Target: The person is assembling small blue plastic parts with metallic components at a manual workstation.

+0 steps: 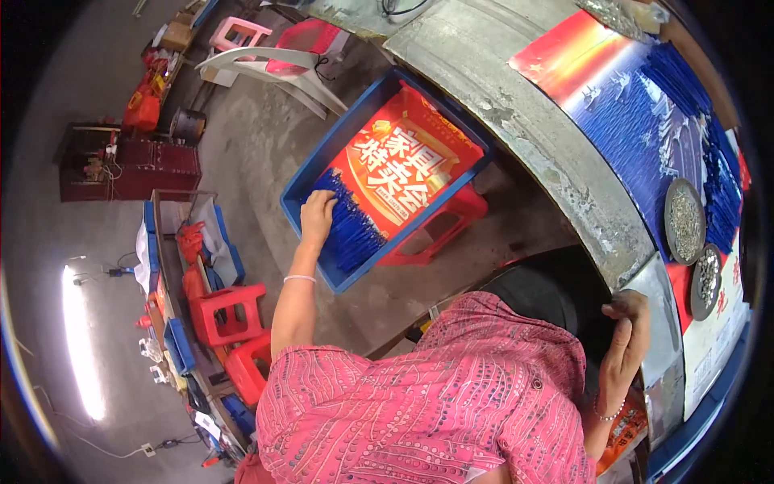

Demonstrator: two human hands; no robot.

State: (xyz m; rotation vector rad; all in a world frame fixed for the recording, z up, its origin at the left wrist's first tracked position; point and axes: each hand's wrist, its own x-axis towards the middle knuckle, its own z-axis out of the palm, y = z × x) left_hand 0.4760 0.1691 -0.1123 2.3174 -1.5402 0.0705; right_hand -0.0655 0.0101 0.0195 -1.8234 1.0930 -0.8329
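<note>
Table: worn grey table point(484, 89) curving along the right; printed sheet point(621, 121) spread on it.
Blue tray: tray point(343, 129) sits left of the table, over a red stool point(466, 206); contact hidden.
Red sheet: printed red sheet point(403, 161) lies inside the tray.
Blue pieces, tray: slim blue pieces point(351, 234) side by side in the tray's near-left end, on the red sheet, right under the left hand, well apart from the right.
Blue pieces, table: more blue pieces point(721, 173) on the printed sheet, beyond the right hand.
Dishes: two dishes of small silvery bits, larger dish point(685, 222) and smaller dish point(706, 278), just beside each other.
Right hand: right hand point(625, 343) at table edge, loosely curled; can't tell if holding anything.
Left hand: left hand point(319, 214), fingers bent down onto the pieces' upper-left edge; can't tell if pinching one.
</note>
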